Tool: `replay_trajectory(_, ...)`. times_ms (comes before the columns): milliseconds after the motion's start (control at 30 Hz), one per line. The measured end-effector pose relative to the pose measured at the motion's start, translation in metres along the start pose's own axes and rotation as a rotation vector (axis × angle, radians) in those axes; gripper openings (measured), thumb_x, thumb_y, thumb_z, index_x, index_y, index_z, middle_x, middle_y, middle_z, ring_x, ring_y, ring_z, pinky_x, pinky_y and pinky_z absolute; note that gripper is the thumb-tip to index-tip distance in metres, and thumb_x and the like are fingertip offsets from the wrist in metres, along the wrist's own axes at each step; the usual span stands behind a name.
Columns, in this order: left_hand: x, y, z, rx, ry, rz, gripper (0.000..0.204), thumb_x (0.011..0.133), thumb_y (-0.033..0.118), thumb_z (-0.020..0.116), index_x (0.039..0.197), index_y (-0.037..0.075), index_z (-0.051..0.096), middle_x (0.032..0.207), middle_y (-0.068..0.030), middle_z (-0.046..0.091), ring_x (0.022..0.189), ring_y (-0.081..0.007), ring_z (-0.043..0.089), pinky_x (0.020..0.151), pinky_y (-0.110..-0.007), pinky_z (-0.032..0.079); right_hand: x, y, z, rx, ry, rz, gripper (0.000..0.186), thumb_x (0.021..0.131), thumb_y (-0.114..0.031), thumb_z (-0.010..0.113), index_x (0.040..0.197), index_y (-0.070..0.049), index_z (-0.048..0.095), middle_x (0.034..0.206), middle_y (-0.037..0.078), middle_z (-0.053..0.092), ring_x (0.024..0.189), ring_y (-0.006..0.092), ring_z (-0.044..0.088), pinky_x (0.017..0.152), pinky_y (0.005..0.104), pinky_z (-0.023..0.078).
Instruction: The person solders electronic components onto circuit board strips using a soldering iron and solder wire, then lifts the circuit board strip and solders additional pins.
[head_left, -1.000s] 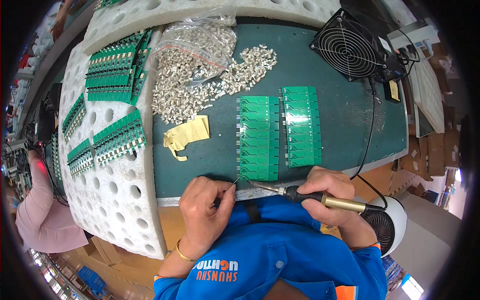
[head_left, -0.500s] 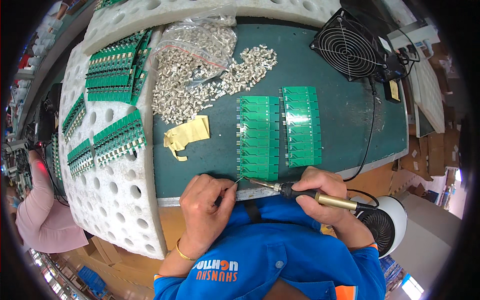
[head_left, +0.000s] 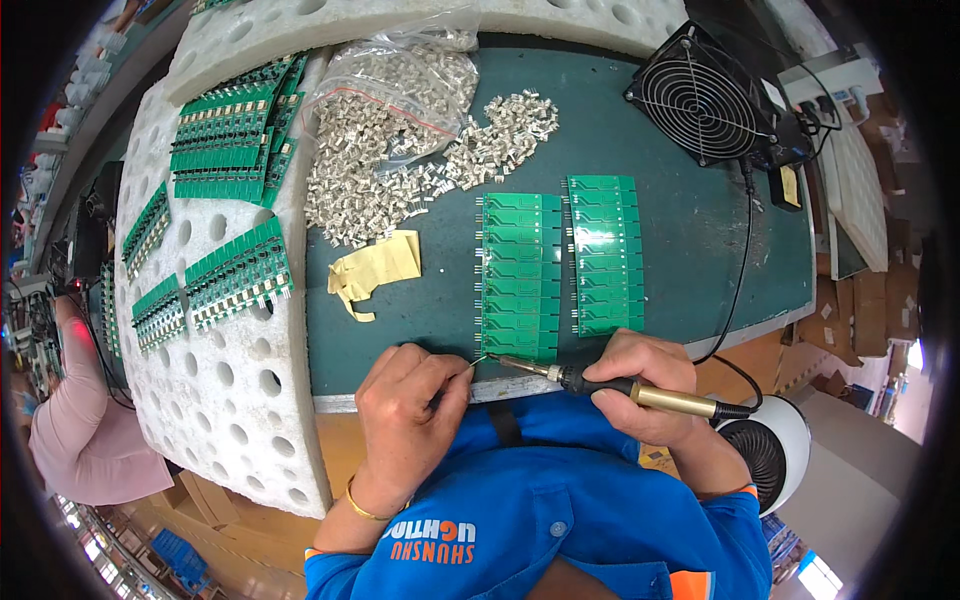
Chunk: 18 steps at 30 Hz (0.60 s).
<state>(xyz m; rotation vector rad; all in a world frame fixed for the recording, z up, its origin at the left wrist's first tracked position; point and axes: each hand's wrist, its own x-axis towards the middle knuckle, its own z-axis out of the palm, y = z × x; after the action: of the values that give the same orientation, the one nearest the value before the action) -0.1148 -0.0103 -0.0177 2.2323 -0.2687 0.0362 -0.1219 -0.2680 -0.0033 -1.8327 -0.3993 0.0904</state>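
Observation:
My right hand (head_left: 645, 380) grips a soldering iron (head_left: 690, 403) with a black and gold handle. Its tip points left and meets the near left corner of a green circuit board panel (head_left: 520, 275). Between the thumb and fingertips of my left hand (head_left: 408, 405), closed in a pinch, is a thin strand of solder wire (head_left: 479, 361) that reaches the same corner. Small pins line that panel's left edge. A second green panel (head_left: 605, 255) lies parallel just to its right.
A heap of small white-and-metal connectors (head_left: 360, 170) spills from a clear plastic bag (head_left: 430, 75). Yellow paper (head_left: 378, 268) lies nearby. Left, white foam (head_left: 225, 400) carries populated boards (head_left: 240, 270). A black fan (head_left: 700, 95) stands back right, its cable running frontward. Someone in pink (head_left: 95, 430) sits far left.
Both hands hold nearly the same position, with the iron tip and the solder wire still at the panel's near corner. The whole picture has shifted very slightly.

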Motion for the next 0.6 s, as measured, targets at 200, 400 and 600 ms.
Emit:
replay_trajectory(200,0.0023,0.0003,-0.0018,0.003,-0.012,0.019,0.011,0.073,-0.001,0.077,0.080,0.004,0.072,0.065,-0.0074,0.056,0.062,-0.0233,0.055,0.057,-0.034,0.043,0.0035,-0.0029,-0.0024,-0.030,-0.031,0.004,0.020,0.075,-0.003,0.077,0.093,-0.003,0.068,0.078,0.009,0.070,0.069,0.0230,0.066,0.062,0.0331,0.051)
replay_trajectory(400,0.0045,0.0005,-0.0011,0.013,-0.015,0.026,0.010,0.073,-0.001,0.077,0.080,0.004,0.072,0.065,-0.0074,0.056,0.062,-0.0235,0.055,0.057,-0.035,0.043,0.0063,-0.0068,-0.0006,-0.054,-0.025,-0.022,0.021,0.072,0.000,0.077,0.091,-0.004,0.069,0.077,0.008,0.069,0.066,0.0222,0.066,0.061,0.0335,0.050)
replay_trajectory(600,0.0072,0.0009,-0.0005,0.031,-0.023,0.026,0.010,0.073,-0.001,0.077,0.080,0.004,0.071,0.064,-0.0072,0.055,0.061,-0.0238,0.055,0.057,-0.035,0.043,0.0087,-0.0068,0.0002,-0.075,-0.018,-0.055,0.022,0.071,0.001,0.077,0.091,-0.004,0.069,0.076,0.008,0.068,0.066,0.0220,0.066,0.061,0.0336,0.050)
